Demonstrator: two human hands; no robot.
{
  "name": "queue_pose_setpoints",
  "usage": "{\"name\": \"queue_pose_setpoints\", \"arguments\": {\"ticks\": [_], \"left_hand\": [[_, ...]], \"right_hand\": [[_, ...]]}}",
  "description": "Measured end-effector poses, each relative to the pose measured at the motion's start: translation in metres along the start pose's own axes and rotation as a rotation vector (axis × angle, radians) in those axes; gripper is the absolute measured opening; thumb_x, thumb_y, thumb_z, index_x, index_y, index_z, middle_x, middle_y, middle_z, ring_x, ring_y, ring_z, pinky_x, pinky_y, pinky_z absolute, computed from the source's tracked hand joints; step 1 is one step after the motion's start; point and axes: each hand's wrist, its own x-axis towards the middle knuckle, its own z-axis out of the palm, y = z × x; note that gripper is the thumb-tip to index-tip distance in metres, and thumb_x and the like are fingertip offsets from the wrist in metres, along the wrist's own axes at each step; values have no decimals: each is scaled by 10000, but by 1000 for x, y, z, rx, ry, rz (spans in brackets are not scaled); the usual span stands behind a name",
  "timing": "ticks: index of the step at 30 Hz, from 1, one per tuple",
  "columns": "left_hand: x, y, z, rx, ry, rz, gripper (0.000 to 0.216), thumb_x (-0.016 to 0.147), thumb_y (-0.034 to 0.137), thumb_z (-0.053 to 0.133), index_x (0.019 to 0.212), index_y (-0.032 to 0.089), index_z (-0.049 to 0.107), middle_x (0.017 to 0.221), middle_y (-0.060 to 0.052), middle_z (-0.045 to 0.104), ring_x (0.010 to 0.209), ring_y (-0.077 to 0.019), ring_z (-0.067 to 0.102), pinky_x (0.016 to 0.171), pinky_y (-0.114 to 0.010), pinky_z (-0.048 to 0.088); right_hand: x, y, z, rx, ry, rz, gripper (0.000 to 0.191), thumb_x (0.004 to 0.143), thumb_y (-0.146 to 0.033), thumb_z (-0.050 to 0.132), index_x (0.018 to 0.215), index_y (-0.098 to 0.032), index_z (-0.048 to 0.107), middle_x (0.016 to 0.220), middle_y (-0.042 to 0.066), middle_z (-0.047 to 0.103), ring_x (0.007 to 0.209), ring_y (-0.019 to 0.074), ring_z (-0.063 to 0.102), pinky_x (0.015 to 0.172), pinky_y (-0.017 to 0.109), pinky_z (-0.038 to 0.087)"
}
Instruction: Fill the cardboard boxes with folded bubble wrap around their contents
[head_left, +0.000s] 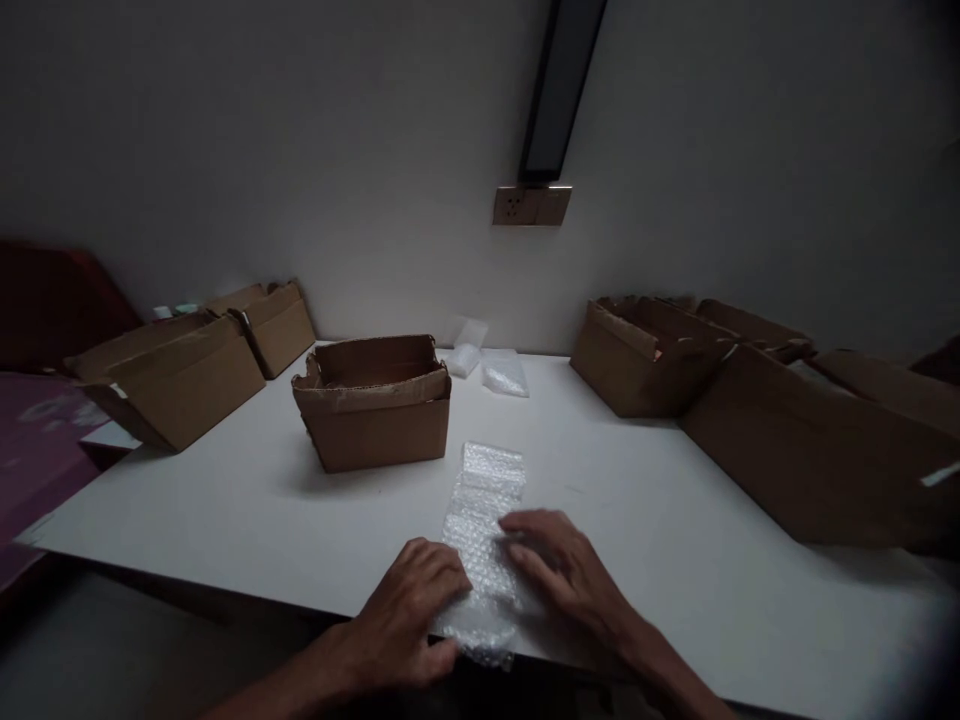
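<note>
A strip of clear bubble wrap (484, 500) lies flat on the white table (660, 520), running from the front edge toward an open cardboard box (373, 402). My left hand (411, 612) grips the near left end of the wrap, fingers curled over it. My right hand (564, 572) presses on the wrap's near right part with fingers bent and pointing left. The near end of the wrap bulges between the hands; what it covers, if anything, is hidden.
Small clear bags (495, 368) lie behind the open box by the wall. Two cardboard boxes (176, 375) stand at the left edge, several more boxes (757, 400) line the right side. A wall socket (531, 205) sits above the table.
</note>
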Motion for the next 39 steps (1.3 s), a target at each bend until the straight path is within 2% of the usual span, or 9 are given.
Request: {"name": "queue_pose_setpoints", "arguments": {"ticks": [6, 10, 14, 19, 23, 26, 30, 34, 39], "left_hand": [[-4, -3, 7, -59, 110, -9, 310, 661, 21, 539, 913, 201, 559, 1059, -54, 646, 1066, -220, 574, 959, -386, 403], [-1, -5, 10, -111, 166, -5, 271, 707, 9, 516, 888, 209, 549, 994, -47, 670, 1039, -212, 605, 939, -378, 417], [2, -6, 9, -164, 195, -13, 249, 725, 23, 519, 878, 218, 545, 959, -47, 687, 1016, -215, 624, 926, -378, 434], [3, -5, 9, -190, 231, -11, 265, 699, 17, 521, 877, 213, 537, 952, -47, 687, 1003, -217, 630, 929, -382, 447], [2, -2, 8, -181, 215, -29, 286, 675, -2, 509, 865, 210, 537, 981, -48, 688, 1036, -229, 622, 952, -400, 436], [1, -2, 8, -192, 214, -30, 291, 674, -8, 508, 865, 210, 534, 986, -46, 693, 1041, -224, 624, 953, -392, 439], [2, -5, 10, -241, 253, -31, 249, 723, 25, 520, 883, 215, 543, 946, -38, 702, 985, -206, 634, 938, -379, 451], [2, -9, 11, -279, 264, -128, 185, 827, 98, 507, 932, 219, 599, 945, -48, 708, 989, -211, 634, 897, -369, 465], [0, -11, 11, -341, 245, -321, 161, 863, 177, 499, 939, 204, 639, 1017, -77, 706, 982, -224, 616, 867, -363, 468]], "right_hand": [[63, 32, 3, -527, -106, -45, 193, 894, -196, 538, 1003, -180, 696, 1114, 107, 704, 1036, 240, 607, 900, 375, 405], [109, 37, -6, -596, -114, -10, 240, 889, -90, 470, 836, -150, 696, 879, 108, 728, 852, 220, 638, 832, 351, 366], [142, 36, -26, -576, -88, 11, 275, 933, -147, 428, 928, -156, 703, 957, 106, 741, 872, 213, 654, 821, 333, 360], [111, 26, -23, -564, -253, -116, 119, 845, -251, 613, 894, -203, 711, 957, 47, 741, 889, 199, 644, 860, 324, 371], [83, 24, -4, -686, -270, -93, 165, 866, -124, 524, 835, -156, 683, 957, 113, 722, 885, 222, 624, 838, 354, 348], [95, 30, -4, -693, -271, -69, 210, 879, -92, 506, 769, -163, 670, 872, 87, 728, 811, 192, 627, 799, 322, 341], [141, 41, -21, -706, -179, -24, 287, 920, -114, 454, 731, -169, 663, 800, 76, 728, 740, 178, 630, 728, 300, 332], [181, 48, -30, -706, -29, 37, 270, 924, -115, 447, 830, -127, 700, 945, 170, 736, 891, 248, 647, 786, 348, 348], [155, 51, -26, -601, 110, 44, 277, 926, -166, 488, 1123, -115, 676, 1320, 206, 614, 1194, 329, 558, 966, 461, 356]]}}
